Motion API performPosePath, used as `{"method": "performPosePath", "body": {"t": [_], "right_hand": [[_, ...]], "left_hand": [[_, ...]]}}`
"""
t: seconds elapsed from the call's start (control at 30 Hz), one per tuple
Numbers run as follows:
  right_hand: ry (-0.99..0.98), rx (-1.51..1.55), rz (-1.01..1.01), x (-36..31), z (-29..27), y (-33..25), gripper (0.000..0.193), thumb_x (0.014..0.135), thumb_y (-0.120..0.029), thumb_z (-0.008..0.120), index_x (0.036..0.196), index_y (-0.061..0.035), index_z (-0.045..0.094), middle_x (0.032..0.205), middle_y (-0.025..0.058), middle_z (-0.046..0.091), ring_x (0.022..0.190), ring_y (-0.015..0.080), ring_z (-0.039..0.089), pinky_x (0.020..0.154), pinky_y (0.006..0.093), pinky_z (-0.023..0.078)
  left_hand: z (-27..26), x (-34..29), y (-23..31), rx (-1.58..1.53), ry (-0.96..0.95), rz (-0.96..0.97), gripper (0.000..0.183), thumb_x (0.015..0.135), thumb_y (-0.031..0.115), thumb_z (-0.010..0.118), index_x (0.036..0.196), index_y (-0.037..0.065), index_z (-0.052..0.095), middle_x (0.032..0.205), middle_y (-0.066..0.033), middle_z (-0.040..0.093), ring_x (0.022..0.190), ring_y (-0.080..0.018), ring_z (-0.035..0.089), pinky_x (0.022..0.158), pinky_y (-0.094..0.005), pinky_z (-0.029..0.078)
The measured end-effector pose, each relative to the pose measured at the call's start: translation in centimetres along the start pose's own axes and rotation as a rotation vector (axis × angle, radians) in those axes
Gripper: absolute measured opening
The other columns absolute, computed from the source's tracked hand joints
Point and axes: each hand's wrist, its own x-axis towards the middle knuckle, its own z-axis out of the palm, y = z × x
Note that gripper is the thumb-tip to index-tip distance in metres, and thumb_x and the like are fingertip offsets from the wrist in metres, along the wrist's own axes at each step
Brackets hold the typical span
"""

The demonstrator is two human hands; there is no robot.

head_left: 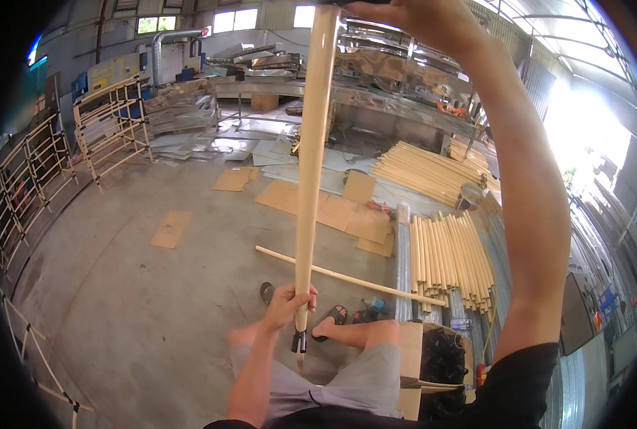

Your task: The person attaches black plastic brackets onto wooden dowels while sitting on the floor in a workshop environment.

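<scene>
grey concrete floor (211,286), long cream tube (313,179) upright above
left hand (284,306) wraps its lower end over a black split joint (299,342), likely steadying it; right hand (397,16) meets its top, grip cut off, can't tell. beyond, cream tubes (441,250) lie stacked, perhaps for reach.

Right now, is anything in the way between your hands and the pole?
Nothing visible blocks the left hand: it wraps the pole just above the black fitting. The right hand is partly cut off at the top, so I can't tell there.
</scene>
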Motion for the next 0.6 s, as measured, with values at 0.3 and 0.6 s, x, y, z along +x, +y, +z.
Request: {"method": "performPosePath", "body": {"t": [0.3, 0.6], "right_hand": [[-0.052, -0.250, 0.003, 0.1, 1.1, 0.7, 0.010, 0.084, -0.011, 0.072, 0.084, -0.0020, 0.068, 0.079, 0.0095, 0.067, 0.074, 0.0211, 0.061, 0.068, 0.0338, 0.050], [0.023, -0.096, -0.077, -1.1, 2.0, 0.1, 0.010, 0.084, -0.011, 0.074, 0.090, -0.0041, 0.072, 0.080, 0.0065, 0.071, 0.066, 0.0161, 0.060, 0.060, 0.0293, 0.051]], "left_hand": [[0.4, 0.2, 0.0, -0.062, 0.036, -0.017, 0.018, 0.092, 0.016, 0.068, 0.101, 0.002, 0.065, 0.079, -0.0060, 0.060, 0.075, -0.0159, 0.058, 0.070, -0.0306, 0.047], [-0.7, -1.5, -0.1, 0.001, 0.038, 0.020, 0.018, 0.093, 0.015, 0.067, 0.105, 0.001, 0.064, 0.081, -0.0055, 0.059, 0.079, -0.0158, 0.058, 0.073, -0.0313, 0.048]]}}
